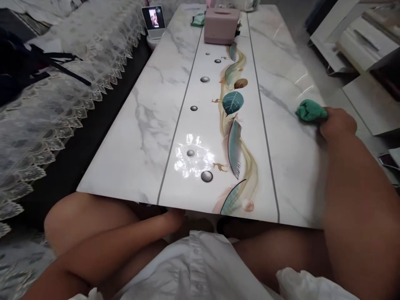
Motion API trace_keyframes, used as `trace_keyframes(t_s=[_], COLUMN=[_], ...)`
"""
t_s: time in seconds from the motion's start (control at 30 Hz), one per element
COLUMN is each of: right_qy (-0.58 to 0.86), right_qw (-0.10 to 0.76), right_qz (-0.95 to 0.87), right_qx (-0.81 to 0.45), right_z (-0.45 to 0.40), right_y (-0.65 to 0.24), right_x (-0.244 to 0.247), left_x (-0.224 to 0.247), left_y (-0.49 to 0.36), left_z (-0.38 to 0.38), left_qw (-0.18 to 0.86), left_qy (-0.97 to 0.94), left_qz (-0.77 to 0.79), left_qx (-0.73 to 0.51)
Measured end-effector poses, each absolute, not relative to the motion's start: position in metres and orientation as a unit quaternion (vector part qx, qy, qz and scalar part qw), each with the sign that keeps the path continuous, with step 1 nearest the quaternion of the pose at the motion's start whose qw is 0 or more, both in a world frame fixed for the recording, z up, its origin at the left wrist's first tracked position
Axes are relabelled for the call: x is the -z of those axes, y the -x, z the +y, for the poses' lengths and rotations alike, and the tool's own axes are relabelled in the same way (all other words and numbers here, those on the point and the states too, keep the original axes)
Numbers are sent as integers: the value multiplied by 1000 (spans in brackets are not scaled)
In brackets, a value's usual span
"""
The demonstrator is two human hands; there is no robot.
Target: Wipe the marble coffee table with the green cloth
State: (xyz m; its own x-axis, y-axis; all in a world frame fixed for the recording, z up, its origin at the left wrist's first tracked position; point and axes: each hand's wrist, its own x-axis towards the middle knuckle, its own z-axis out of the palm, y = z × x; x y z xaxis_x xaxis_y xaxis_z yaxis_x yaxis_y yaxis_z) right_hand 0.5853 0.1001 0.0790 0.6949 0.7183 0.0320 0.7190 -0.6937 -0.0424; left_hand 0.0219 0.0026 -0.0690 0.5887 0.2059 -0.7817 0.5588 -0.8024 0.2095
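Note:
A bunched green cloth (311,110) is gripped in my right hand (339,124) at the right edge of the table, with the cloth against the glossy top. My arm reaches out along that side. Down at the near edge, my left hand (175,220) hangs low between my knees, its fingers hidden below the tabletop. The long white table (146,146) has grey marble veining and a central strip printed with leaves, feathers, small deer and silver dots.
A pink box (221,26) stands at the table's far end, beside a green packet (198,19). Left of the table is a sofa with a lace-edged cover (93,54). A small screen device (153,21) stands beyond the left edge. White cabinets (365,46) line the right.

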Motion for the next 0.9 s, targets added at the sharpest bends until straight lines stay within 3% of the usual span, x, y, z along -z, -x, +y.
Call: trace_keyframes(t_s=[0.23,0.5,0.73,0.9], right_qy=[890,862,836,837], right_qw=[-19,-33,95,173], right_qz=[-455,-505,-539,-517], right_qx=[11,-1,40,48], right_z=[29,-91,-196,-223], right_y=[-578,-558,-548,-537], right_x=[-79,-72,-29,-19], left_x=[48,40,30,21], left_y=[-28,-29,-22,-24], left_z=[9,-5,-10,-13], left_qw=[204,168,134,123], left_qy=[-856,-884,-899,-901], left_qz=[190,182,176,153], left_qx=[435,396,378,386])
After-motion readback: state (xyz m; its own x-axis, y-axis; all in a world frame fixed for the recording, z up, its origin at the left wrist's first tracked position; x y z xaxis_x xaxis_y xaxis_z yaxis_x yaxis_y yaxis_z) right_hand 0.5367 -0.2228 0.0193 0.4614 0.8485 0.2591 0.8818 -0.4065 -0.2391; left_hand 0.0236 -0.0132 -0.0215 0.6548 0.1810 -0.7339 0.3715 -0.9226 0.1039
